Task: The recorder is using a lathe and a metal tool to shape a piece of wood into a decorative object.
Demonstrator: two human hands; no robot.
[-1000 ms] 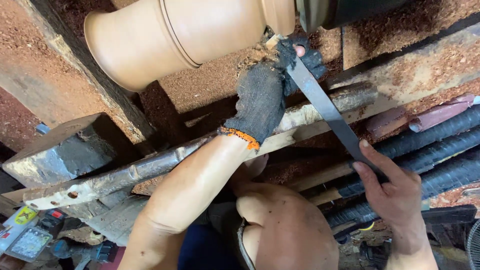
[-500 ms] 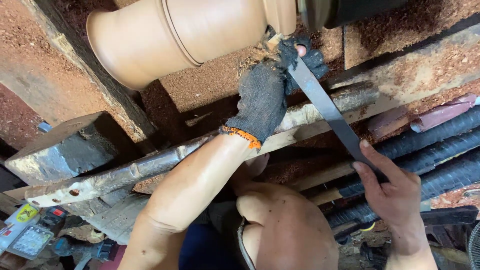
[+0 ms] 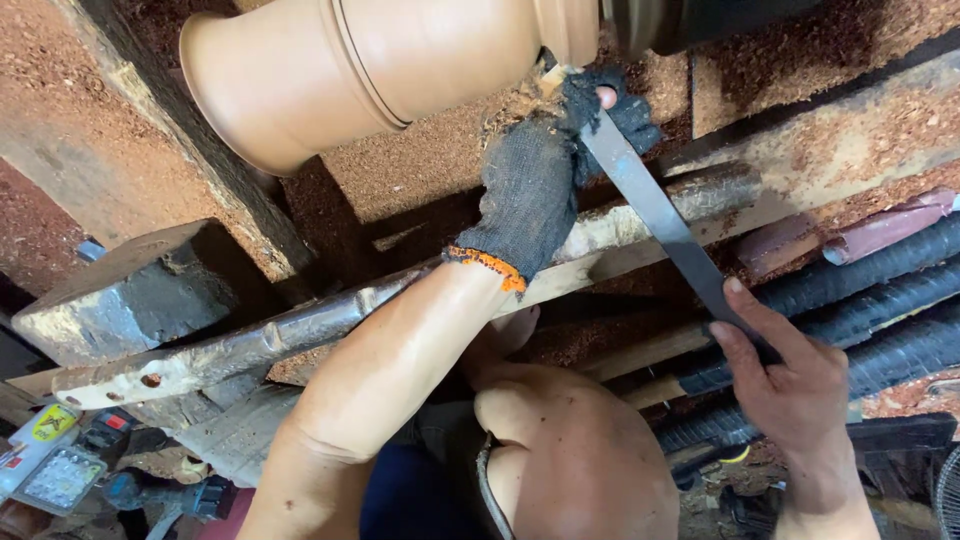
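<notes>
A smooth tan wooden vase-shaped workpiece (image 3: 370,70) lies sideways across the top, mounted on a lathe. My left hand (image 3: 545,170), in a worn dark knit glove with an orange cuff, presses the front end of a long flat steel chisel (image 3: 655,215) against the workpiece's narrow neck, resting on a long wooden tool rest bar (image 3: 300,325). Wood shavings cling to the glove. My right hand (image 3: 790,385), bare, grips the chisel's rear end at the lower right.
Reddish sawdust (image 3: 430,170) covers the lathe bed. A heavy grey metal block (image 3: 140,290) sits at left. Black corrugated hoses (image 3: 880,290) run at right. My bare knee (image 3: 570,460) is at the bottom centre. Small tools and packets (image 3: 55,465) lie at the lower left.
The view has shifted slightly, so the workpiece sits a little further right in the frame. Both hands keep the same hold on the chisel at the neck.
</notes>
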